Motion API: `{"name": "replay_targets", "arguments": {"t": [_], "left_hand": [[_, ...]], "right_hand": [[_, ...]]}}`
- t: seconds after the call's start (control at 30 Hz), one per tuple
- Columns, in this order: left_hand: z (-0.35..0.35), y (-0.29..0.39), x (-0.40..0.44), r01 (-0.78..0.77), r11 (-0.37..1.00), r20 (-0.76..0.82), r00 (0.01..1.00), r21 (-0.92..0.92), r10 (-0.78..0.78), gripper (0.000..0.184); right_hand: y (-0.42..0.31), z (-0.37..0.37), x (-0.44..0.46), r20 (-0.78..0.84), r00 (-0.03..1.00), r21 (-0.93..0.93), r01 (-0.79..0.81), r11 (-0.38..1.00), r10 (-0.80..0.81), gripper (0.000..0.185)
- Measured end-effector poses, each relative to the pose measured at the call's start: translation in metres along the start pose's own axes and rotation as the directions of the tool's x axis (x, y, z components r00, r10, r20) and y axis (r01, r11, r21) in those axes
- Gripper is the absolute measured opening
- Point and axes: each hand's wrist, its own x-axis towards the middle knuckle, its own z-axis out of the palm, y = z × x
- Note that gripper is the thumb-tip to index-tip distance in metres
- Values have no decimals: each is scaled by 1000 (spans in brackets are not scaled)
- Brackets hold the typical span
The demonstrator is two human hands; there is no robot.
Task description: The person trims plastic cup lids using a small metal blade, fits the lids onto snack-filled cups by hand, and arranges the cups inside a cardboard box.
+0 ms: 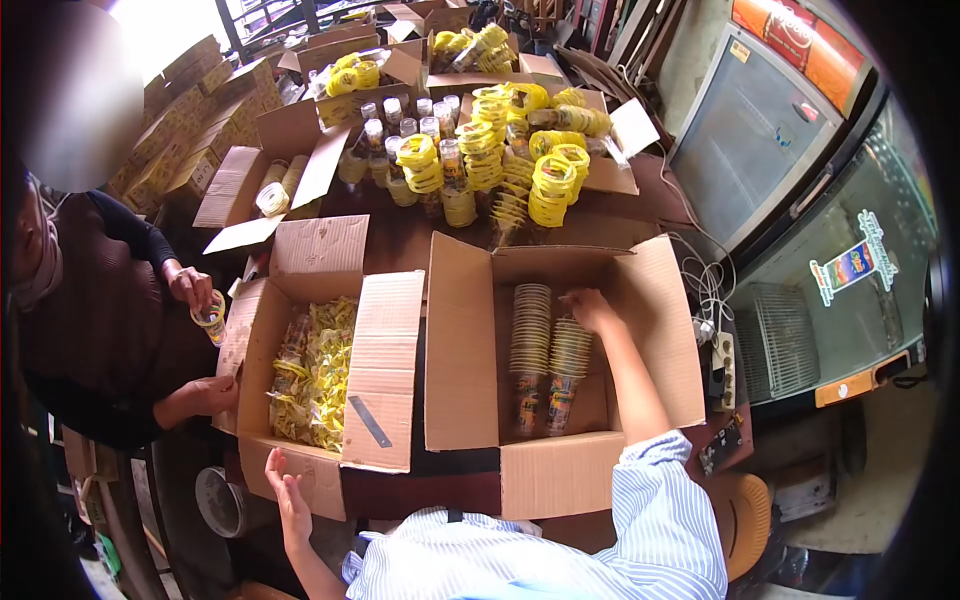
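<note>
My right hand (592, 311) reaches into an open cardboard box (468, 370), at the top end of the right of two stacks of cups. Its fingers are bent, and whether they grip the stack is hard to make out. The left stack (530, 330) and the right stack (568, 365) lie side by side inside. My left hand (289, 497) is raised with nothing in it, fingers apart, near the front flap of another open box (255, 350). That box holds many small yellow-wrapped packets (325, 380).
A co-worker (100, 290) at the left holds a cup (211, 318) and rests one hand by the packet box. Stacked cups with yellow rims (483, 140) stand at the back. Cables (705, 285), a power strip (722, 365) and glass-door coolers (755, 120) are at the right.
</note>
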Motion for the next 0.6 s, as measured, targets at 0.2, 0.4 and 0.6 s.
{"name": "replay_targets", "arguments": {"t": [0.2,0.4,0.6], "left_hand": [[5,0,7,0,1000,42,999,-18,1,75],[9,5,9,-52,995,70,996,-82,58,73],[5,26,-7,-214,931,117,959,-296,257,73]], "right_hand": [[-5,18,-54,-330,909,22,275,961,-253,36],[14,49,-55,-193,975,77,127,989,-110,68],[15,47,-71,-272,945,131,223,966,-181,69]]}}
